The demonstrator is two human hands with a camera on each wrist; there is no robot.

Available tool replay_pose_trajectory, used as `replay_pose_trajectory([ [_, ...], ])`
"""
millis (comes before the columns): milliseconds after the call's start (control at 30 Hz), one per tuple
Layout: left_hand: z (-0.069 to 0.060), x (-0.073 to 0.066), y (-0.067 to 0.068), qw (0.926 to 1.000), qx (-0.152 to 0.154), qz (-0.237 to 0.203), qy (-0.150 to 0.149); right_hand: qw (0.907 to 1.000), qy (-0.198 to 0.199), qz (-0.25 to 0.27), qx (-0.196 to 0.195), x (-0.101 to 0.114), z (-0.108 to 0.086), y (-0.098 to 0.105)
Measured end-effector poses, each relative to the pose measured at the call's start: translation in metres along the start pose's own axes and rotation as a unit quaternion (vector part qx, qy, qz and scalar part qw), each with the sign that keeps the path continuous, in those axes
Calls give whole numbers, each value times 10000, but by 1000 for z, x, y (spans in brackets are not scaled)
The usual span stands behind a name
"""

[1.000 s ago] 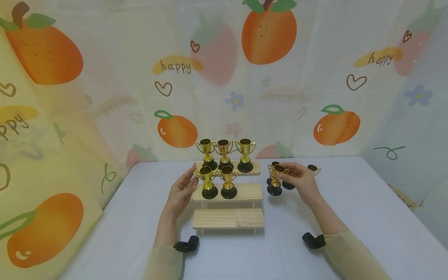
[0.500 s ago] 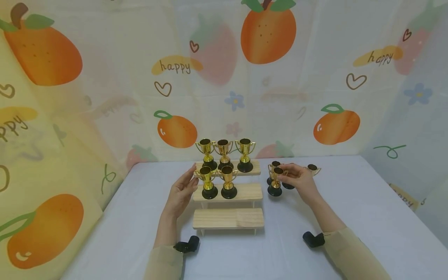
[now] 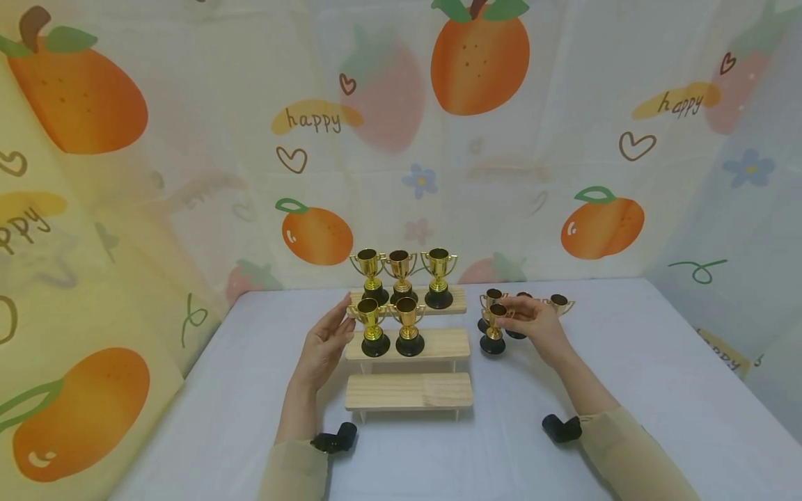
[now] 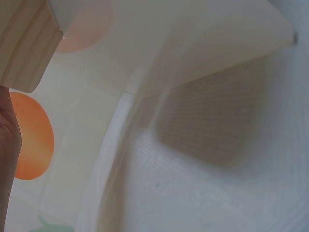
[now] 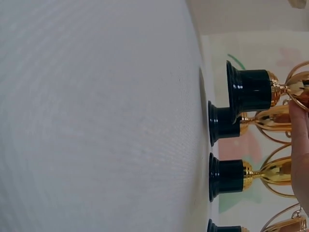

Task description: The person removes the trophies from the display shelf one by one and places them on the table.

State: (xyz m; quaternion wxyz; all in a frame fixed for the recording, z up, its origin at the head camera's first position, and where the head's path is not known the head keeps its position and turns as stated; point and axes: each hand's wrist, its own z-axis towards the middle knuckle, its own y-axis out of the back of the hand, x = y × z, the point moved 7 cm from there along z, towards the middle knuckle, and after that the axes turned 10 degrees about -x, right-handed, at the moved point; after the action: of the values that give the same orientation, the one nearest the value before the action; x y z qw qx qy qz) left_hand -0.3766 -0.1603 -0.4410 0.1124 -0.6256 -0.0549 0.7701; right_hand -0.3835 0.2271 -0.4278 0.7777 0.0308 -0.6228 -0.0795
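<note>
My left hand (image 3: 324,344) is at the left end of the stepped wooden display stand (image 3: 409,391), fingers nearly straight against its upper left side. In the left wrist view a sliver of that hand (image 4: 7,140) meets a wooden board (image 4: 26,48). With thumb and fingers, my right hand (image 3: 535,325) pinches the cup of a small gold trophy (image 3: 493,332) with a black base. The right wrist view has this trophy (image 5: 253,90) upright, its base slightly off the white tabletop. Behind it stand a few more trophies (image 3: 559,302), partly hidden by the hand.
Three gold trophies (image 3: 439,275) line the top step. Two more (image 3: 409,327) occupy the left and middle of the second step; its right part (image 3: 447,344) and the lowest step are bare wood. A fruit-printed cloth (image 3: 388,188) hangs behind the white table (image 3: 219,417).
The trophy in my right hand has come down slightly and a little toward me, uncovering more of the trophies behind. My left hand and the stand have stayed put.
</note>
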Motion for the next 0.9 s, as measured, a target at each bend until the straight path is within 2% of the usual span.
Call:
replay_pose_trajectory([
  [200,0,0,0,10000,47,4,-32,9998,-192,-34,50,-4,0,0],
  [900,-1,-1,-1,10000,63,15,-75,9984,-467,-199,251,-12,-2,-2],
])
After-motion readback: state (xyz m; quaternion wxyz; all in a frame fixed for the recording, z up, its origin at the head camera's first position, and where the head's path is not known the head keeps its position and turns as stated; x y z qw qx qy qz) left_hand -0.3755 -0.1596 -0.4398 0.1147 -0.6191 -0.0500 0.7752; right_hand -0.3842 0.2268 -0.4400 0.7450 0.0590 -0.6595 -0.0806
